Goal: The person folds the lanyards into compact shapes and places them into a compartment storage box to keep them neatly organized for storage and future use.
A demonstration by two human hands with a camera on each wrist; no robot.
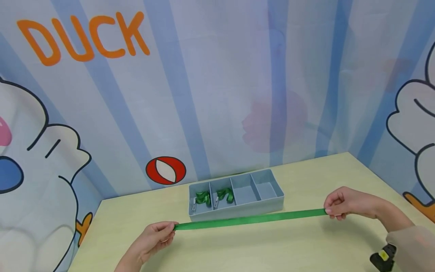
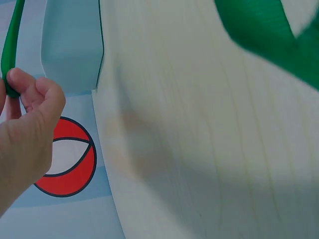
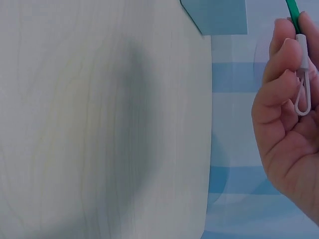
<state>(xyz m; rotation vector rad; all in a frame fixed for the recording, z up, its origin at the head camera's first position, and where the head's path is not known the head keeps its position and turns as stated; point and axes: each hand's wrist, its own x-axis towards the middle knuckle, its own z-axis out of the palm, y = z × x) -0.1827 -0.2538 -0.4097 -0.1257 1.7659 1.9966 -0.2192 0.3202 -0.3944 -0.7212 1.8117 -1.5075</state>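
A green wrist lanyard (image 1: pixel 251 220) is stretched nearly level between the two hands, above the table and in front of the tray. The left hand (image 1: pixel 154 240) pinches its left end between thumb and fingers. At the other end, the right hand (image 1: pixel 353 204) pinches the strap. The right wrist view shows a pale end fitting with a thin cord loop (image 3: pixel 302 94) lying against the right hand's fingers. Behind the strap, a grey-blue divided tray (image 1: pixel 253 207) holds a folded green lanyard (image 1: pixel 204 198) in its leftmost compartment and another green lanyard (image 1: pixel 222 194) beside it.
The pale wood-grain table (image 1: pixel 306 177) meets a printed cloth backdrop (image 1: pixel 221 94) at its back and sides. The tray's two right compartments show bare bottoms. A blurred green band (image 2: pixel 259 35) crosses the left wrist view's upper right corner. A black device (image 1: pixel 384 258) sits by the right sleeve.
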